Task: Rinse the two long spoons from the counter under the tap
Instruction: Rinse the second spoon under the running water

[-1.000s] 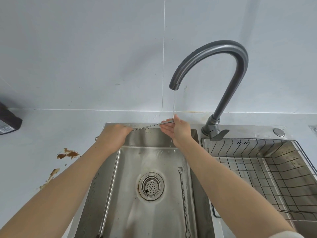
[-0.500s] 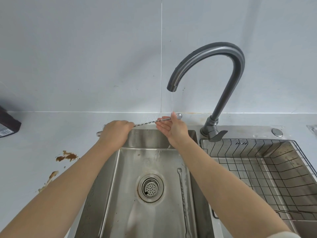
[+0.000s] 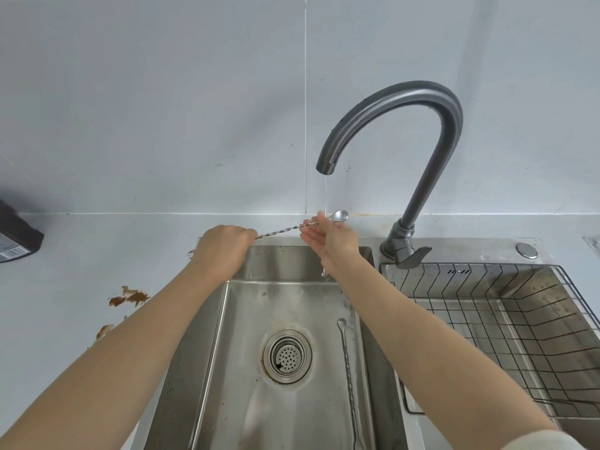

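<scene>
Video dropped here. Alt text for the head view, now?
A left hand grips the handle end of a long twisted spoon while the right hand pinches its neck under a thin stream from the tap. A second spoon lies in the sink, right of the drain; a wire basket sits in the right basin.

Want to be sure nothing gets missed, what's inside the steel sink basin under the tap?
A long twisted-handle metal spoon lies on the floor of the stainless steel basin, along its right side, beside the round perforated drain strainer. The forearms cover its near corners.
</scene>
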`<state>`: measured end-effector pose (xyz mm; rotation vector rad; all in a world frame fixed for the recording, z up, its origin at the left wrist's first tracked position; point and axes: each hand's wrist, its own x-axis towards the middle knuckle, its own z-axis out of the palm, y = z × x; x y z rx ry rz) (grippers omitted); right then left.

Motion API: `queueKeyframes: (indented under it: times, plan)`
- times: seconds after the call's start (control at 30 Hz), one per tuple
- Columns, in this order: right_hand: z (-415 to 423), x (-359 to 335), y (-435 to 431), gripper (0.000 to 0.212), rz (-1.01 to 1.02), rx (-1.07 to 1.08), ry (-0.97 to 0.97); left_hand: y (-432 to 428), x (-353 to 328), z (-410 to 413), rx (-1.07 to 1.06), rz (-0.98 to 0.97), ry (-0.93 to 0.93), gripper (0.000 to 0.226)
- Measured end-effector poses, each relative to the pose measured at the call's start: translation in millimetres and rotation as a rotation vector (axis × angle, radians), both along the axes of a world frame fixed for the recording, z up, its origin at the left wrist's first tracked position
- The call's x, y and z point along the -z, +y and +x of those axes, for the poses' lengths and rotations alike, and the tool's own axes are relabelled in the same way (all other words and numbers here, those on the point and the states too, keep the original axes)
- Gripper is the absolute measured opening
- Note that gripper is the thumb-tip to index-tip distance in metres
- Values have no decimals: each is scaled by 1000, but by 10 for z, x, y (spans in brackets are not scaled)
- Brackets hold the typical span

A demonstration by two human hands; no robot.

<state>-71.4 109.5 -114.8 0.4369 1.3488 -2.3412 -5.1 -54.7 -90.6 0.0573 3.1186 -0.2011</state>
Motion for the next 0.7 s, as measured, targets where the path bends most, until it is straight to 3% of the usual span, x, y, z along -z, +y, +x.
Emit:
queueKeyframes:
  times: [0.1,0.2,0.3,0.7]
  plan:
    - [-21,-18,-22,34,4,-14,-37,-50,28,7,-10,15,11,25]
    - [-8,-42,0,24,-70,16,6,-118,81,19,-27,31,34,19]
    - [6,-40,47,29,-24,52,53,-156,92,63,-44,58,38,14]
    - [9,-77,15,29,2,5,98,-261,96,104,-54,58,71,27]
